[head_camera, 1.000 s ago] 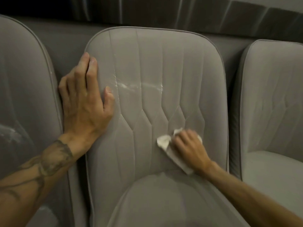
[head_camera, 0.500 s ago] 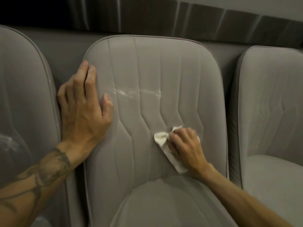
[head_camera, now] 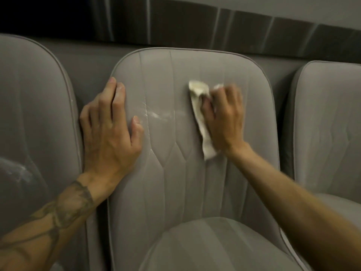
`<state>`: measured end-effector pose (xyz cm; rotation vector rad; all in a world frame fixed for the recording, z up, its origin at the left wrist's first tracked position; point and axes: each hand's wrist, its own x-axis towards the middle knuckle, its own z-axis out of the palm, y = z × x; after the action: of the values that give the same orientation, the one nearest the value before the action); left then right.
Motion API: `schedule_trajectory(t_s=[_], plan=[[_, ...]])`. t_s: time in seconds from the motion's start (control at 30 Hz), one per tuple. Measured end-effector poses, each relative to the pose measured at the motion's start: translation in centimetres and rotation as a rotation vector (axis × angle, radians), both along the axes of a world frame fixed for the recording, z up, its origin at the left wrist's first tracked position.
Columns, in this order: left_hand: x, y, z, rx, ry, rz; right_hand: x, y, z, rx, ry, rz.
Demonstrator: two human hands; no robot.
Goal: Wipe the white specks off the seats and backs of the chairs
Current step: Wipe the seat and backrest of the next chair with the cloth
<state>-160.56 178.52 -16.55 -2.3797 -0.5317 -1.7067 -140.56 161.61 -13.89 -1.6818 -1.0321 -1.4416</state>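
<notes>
A grey padded chair fills the middle; its back (head_camera: 166,182) has stitched seams and its seat (head_camera: 214,247) lies below. A streak of white specks (head_camera: 156,114) runs across the upper back. My left hand (head_camera: 111,130) lies flat on the back's left edge, fingers straight, thumb beside the streak. My right hand (head_camera: 224,118), blurred by motion, presses a crumpled white cloth (head_camera: 199,106) against the back just right of the streak, fingers curled over the cloth.
A second grey chair (head_camera: 35,124) stands at the left with white smears (head_camera: 19,171) low on its back. A third grey chair (head_camera: 328,124) stands at the right. Behind the row runs a dark panelled wall (head_camera: 195,22).
My right hand has carried the cloth up from the lower part of the chair back to the height of the white streak. My left hand stays on the left edge.
</notes>
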Motion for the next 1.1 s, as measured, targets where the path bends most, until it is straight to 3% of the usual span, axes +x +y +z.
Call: schedule_trajectory(t_s=[0.1,0.17,0.33,0.43,0.57,0.67,0.8,0.87,0.97,1.1], plan=[[0.0,0.0,0.1,-0.001,0.000,-0.001,-1.8,-1.7,-5.5,-0.255,-0.066,0.037],[0.0,-0.1,0.0,-0.004,0.001,-0.002,-0.9,-2.2,-3.9,-0.300,-0.106,0.008],[0.1,0.2,0.0,0.011,-0.011,-0.006,1.0,1.5,7.8,0.046,-0.060,-0.118],[0.1,0.3,-0.1,0.011,-0.008,-0.005,0.0,2.3,5.8,0.134,0.018,-0.057],[0.2,0.2,-0.1,0.003,0.006,0.008,-3.0,0.1,-4.3,-0.160,0.035,0.021],[-0.1,0.0,0.0,-0.008,0.017,0.015,-2.2,-1.1,-2.7,-0.319,-0.069,0.036],[0.0,0.2,-0.1,-0.002,0.017,-0.001,0.0,2.0,7.0,-0.016,-0.030,-0.061],[0.0,0.2,-0.1,-0.001,0.008,0.008,-0.1,2.7,7.5,0.074,0.014,-0.044],[0.2,0.3,-0.2,0.005,0.004,0.009,-1.7,1.9,-0.1,0.021,0.048,-0.036],[0.2,0.3,-0.2,0.005,0.005,0.011,-4.6,-2.3,-13.6,-0.433,-0.006,0.061]])
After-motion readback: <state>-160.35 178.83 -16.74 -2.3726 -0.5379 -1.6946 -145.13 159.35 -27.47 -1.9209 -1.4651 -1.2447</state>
